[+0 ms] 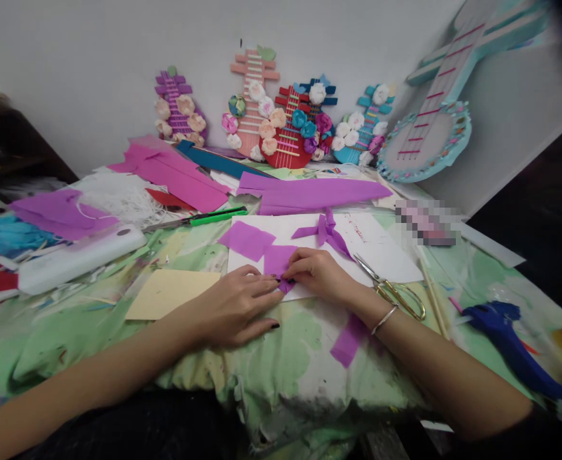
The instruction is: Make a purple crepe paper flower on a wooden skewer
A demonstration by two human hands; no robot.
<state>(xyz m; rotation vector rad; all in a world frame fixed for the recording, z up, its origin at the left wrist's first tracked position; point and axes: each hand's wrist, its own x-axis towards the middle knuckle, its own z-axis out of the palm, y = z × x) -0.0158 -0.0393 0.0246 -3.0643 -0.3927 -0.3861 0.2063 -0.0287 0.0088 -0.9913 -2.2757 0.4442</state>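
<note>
Pinching close, thumb against forefinger, with the right hand (319,273): holding the near purple piece (276,257) by its near right part, over the edge of the white sheet (386,246) on the table (199,374). Touching the near edge of the same piece with the outstretched fingers of the left hand (240,306), thumb spread well away from them. Meeting there almost tip to tip, and hiding part of that edge from view.

Reaching in palm down from the lower left, left forearm low and partly over the cream card (166,295). Slanting in from the lower right, silver bangle (384,319) round the right wrist, partly covering the purple strip (348,342).

Just beside the near purple piece, to its left, another purple square (250,239); beyond it on the sheet, a twisted purple ribbon (327,231). Lying by the right wrist, gold-handled scissors (390,287), blades partly open; farther right, a blue glue gun (501,329). Across the far side, a long purple sheet (314,193) and, against the wall, flower-covered model guitars (288,131).
</note>
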